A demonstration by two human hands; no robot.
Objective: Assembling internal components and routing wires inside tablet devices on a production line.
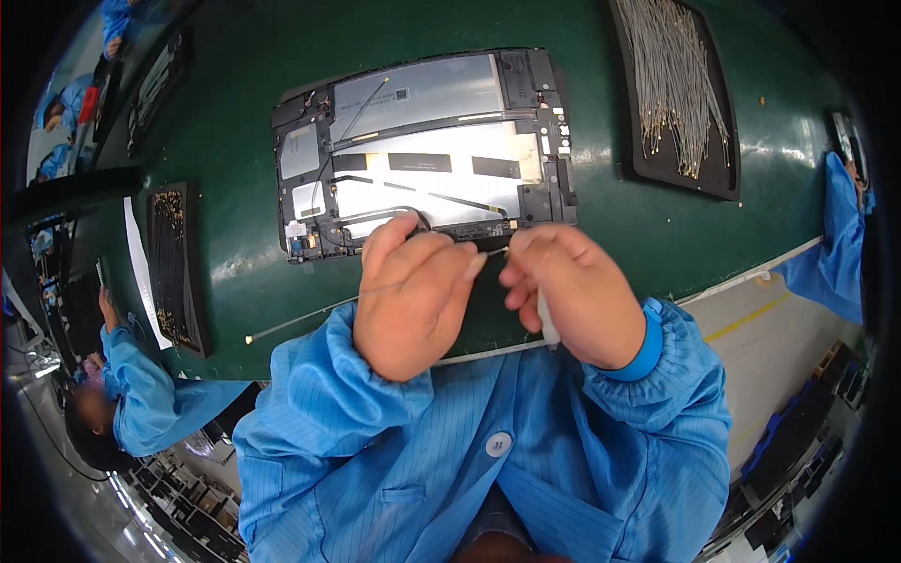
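My left hand (pixel 413 296) is closed in a pinch on a thin grey cable (pixel 300 321). One end of the cable, with a small gold-coloured connector, trails to the left over the green bench. The other end comes out between my fingertips toward my right hand (pixel 577 291). That hand is closed too, its thumb and forefinger at the cable's tip, with a white pen-shaped tool (pixel 548 324) tucked in its curled fingers. Just beyond both hands lies an opened flat electronic device (pixel 427 141) with silver plates, black frame and dark cables. My left fingers overlap its near edge.
A black tray (pixel 732 178) of many grey cables sits at the far right of the green bench (pixel 235 122). At left are a tray of black cables (pixel 174 272) and a white paper strip (pixel 145 272). A co-worker's blue sleeve (pixel 155 394) reaches in at left, another (pixel 835 244) at right.
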